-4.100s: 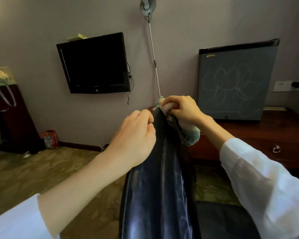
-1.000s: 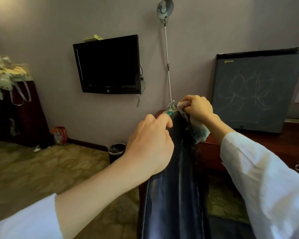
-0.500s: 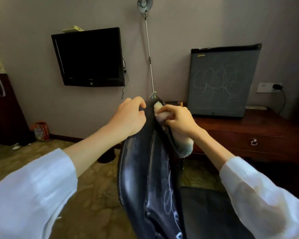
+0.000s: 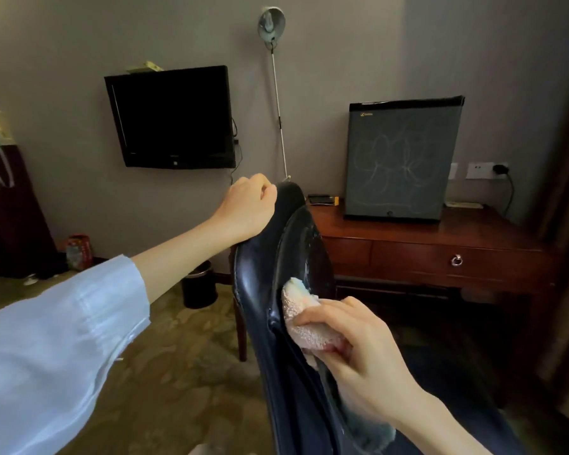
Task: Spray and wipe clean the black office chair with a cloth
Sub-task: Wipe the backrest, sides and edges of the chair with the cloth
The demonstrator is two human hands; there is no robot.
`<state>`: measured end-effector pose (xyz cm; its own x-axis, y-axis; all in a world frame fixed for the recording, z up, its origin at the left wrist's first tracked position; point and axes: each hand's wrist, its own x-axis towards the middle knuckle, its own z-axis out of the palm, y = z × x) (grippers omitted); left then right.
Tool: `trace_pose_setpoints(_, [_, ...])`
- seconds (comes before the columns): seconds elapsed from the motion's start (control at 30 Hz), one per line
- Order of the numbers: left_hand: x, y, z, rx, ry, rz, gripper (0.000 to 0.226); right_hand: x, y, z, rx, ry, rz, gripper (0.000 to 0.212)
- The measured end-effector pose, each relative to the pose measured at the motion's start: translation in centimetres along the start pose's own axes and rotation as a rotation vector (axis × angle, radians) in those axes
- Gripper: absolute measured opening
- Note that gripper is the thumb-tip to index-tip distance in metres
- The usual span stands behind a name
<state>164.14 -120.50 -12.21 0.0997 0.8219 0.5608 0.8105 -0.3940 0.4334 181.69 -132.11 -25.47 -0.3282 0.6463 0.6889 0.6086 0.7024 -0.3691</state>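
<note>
Chair back (image 4: 258, 277) glossy black, wet streaks nr cloth (image 4: 304, 330)

Had open room on the left over the carpet (image 4: 178, 372), with only a black bin (image 4: 199, 289) near the chair back (image 4: 258, 290). Was tight on the right, with the desk (image 4: 408, 251) and the fridge (image 4: 401, 159) on it close by. Had the top edge taken up by the left hand (image 4: 243, 208), a lamp pole (image 4: 278, 103) just behind, and the right hand (image 4: 358, 353) with its cloth (image 4: 304, 326) lower down.

Dim, soft indoor light; wide-angle edge distortion.
</note>
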Motion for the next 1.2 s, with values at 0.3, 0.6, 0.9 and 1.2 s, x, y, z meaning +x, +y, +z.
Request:
trace_pose_setpoints(0.3, [0.2, 0.3, 0.8, 0.055, -0.001, 0.037, 0.032, 6.1, 5.7, 3.2, -0.169, 0.137, 0.098, 0.047])
trace_pose_setpoints(0.6, [1.7, -0.7, 1.6, 0.16, -0.092, 0.143, 0.028, 17.6, 22.4, 6.9, -0.251, 0.095, 0.347, 0.04])
trace_pose_setpoints(0.9, [2.4, -1.1, 2.8, 0.089, -0.068, 0.219, 0.038, 26.8, 31.5, 7.0, -0.189, 0.048, 0.458, 0.04])
trace_pose_setpoints(1.2, [2.3, -0.3, 1.9, 0.095, -0.09, 0.223, 0.027, 22.7, 27.1, 5.4, -0.138, -0.002, 0.259, 0.049])
